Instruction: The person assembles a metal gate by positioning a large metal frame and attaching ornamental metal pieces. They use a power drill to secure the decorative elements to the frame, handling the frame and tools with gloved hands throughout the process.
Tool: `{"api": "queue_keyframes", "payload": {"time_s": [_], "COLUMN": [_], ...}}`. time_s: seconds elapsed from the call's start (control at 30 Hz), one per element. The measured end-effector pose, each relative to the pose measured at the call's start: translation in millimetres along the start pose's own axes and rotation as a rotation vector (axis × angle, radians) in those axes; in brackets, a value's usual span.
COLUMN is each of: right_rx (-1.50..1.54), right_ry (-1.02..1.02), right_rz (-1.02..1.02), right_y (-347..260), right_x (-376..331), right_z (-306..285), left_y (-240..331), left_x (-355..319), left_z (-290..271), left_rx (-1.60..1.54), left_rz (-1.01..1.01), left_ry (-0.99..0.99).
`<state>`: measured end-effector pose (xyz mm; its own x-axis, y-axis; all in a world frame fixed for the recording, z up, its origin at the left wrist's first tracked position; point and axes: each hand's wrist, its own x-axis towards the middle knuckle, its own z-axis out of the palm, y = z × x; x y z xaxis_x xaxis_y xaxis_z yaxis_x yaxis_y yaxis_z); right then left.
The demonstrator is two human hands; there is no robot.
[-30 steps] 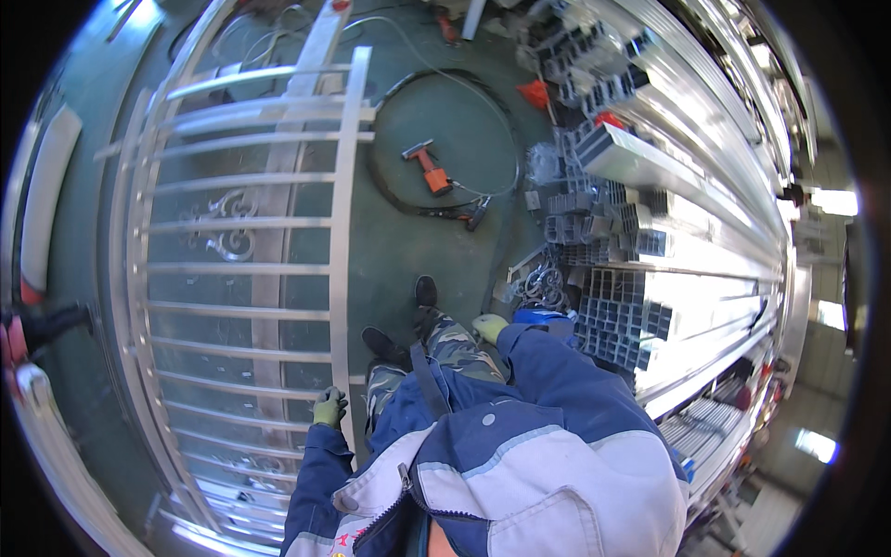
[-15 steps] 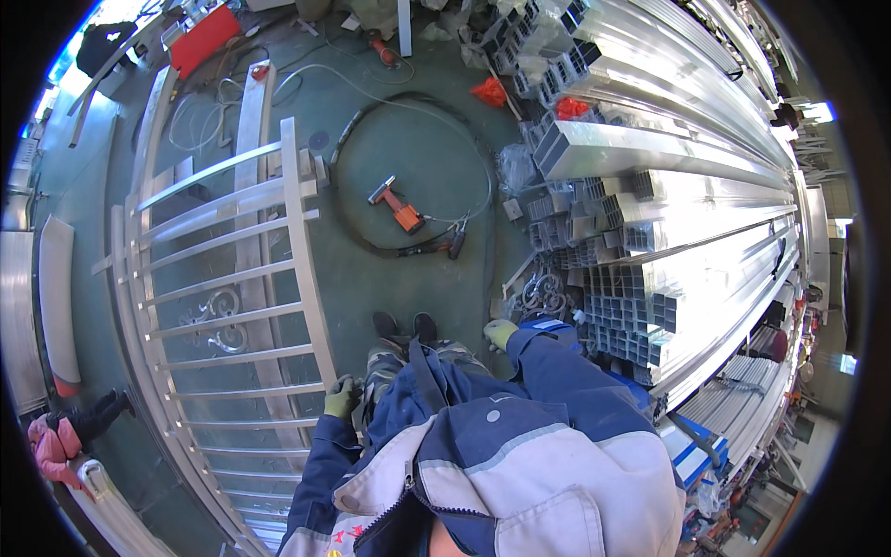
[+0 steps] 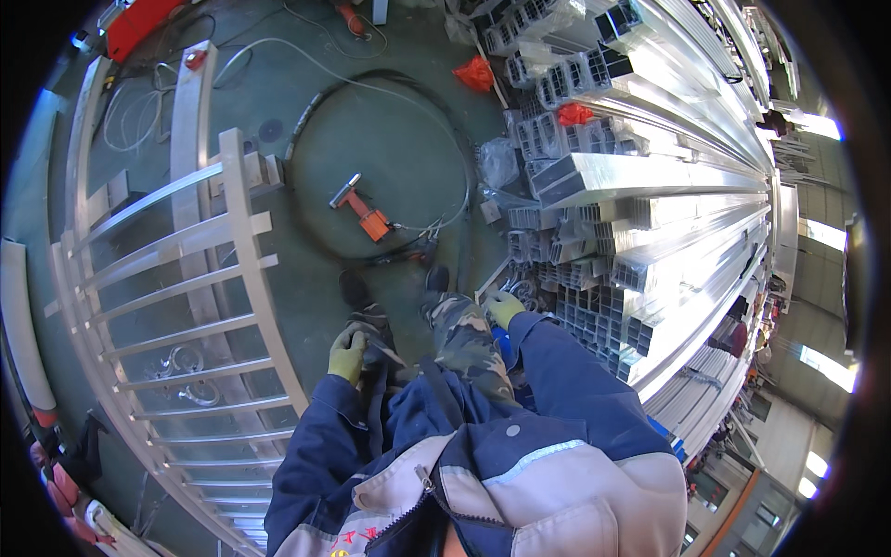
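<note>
I stand on a green floor and look down at my camouflage trousers and black shoes. My left hand (image 3: 348,353), in a yellow-green glove, is curled at my left thigh. A thin grey pointed piece (image 3: 384,352) sticks out of it to the right. My right hand (image 3: 504,307), gloved the same, hangs by my right thigh, close to the cut ends of stacked aluminium tubes (image 3: 594,278). Whether it holds anything is hidden. A bright blue thing (image 3: 505,347) shows just under it.
A long aluminium railing frame (image 3: 186,278) lies flat at my left. Ahead of my feet an orange hand tool (image 3: 364,211) lies inside a loop of black cable (image 3: 311,130). Long aluminium profiles (image 3: 687,186) fill the right side. There is a red rag (image 3: 475,72) and a red machine (image 3: 139,23).
The view has swung: the railing has slid to the left and lower, and the tube stack and the orange tool are nearer. Both hands stay at my thighs.
</note>
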<state>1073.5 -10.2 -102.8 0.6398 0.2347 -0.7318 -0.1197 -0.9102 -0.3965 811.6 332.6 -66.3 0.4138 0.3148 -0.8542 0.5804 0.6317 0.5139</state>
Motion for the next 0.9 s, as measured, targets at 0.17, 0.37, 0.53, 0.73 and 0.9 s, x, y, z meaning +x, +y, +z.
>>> {"api": "queue_keyframes", "payload": {"time_s": [0.17, 0.37, 0.53, 0.73, 0.9], "right_rx": [0.124, -0.058, -0.116, -0.141, -0.053], "right_ry": [0.081, 0.23, 0.434, 0.406, 0.398], "right_rz": [0.077, 0.091, 0.1, 0.229, -0.053], "right_y": [46.1, 9.6, 8.3, 43.9, 79.3], "right_x": [131.4, 348.4, 517.7, 573.6, 572.8], "right_z": [-22.3, 2.8, -11.5, 16.5, 32.8], "left_y": [1.7, -57.3, -93.6, -88.8, -96.7], "left_x": [49.1, 123.9, 194.0, 227.4, 237.9], "left_z": [73.5, 130.2, 196.5, 230.6, 234.9], "left_rx": [0.065, 0.035, -0.02, 0.024, 0.051], "left_rz": [-0.054, -0.179, -0.302, -0.462, -0.5], "left_ry": [-0.077, 0.068, 0.036, -0.125, -0.099]}}
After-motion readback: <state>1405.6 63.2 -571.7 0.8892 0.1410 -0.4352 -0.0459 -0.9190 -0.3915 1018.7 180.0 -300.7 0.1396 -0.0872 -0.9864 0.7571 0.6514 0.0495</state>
